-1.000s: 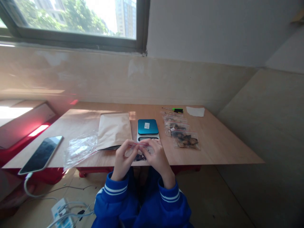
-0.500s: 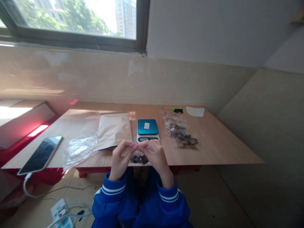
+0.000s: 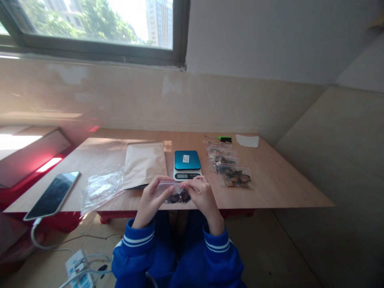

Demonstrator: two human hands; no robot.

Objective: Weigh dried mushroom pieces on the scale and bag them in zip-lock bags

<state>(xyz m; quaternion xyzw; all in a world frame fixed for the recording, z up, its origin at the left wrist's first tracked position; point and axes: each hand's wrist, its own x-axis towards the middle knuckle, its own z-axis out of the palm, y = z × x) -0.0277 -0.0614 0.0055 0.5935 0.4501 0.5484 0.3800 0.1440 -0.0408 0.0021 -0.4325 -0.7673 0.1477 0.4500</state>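
Two hands work one small zip bag [image 3: 175, 195], held just above the near edge of the wooden table [image 3: 279, 188] and directly nearer than the digital scale [image 3: 187, 165]. Whether the bag touches the table cannot be determined.

Grip state: the left hand [image 3: 151, 202] pinches the left end of the bag between thumb and curled fingers. The right hand [image 3: 204, 198] pinches the right end, with thumb and fingers pressed together on the film. Both hands act along the red-lined seal at the top edge. Whether the seal is closed cannot be determined. Dark brown dried pieces lie in the lower part of the bag.

Right of the hands and scale, three filled zip bags [image 3: 235, 177] lie in a row running far to near. Beyond them are a slim tool with a green handle [image 3: 225, 139] and a white paper sheet [image 3: 247, 141].

Left of the hands are a kraft paper envelope [image 3: 144, 166], a crumpled clear plastic bag [image 3: 102, 188], and a smartphone [image 3: 52, 196] with a white cable [image 3: 34, 236] attached. A power strip [image 3: 75, 266] lies on the floor at near left
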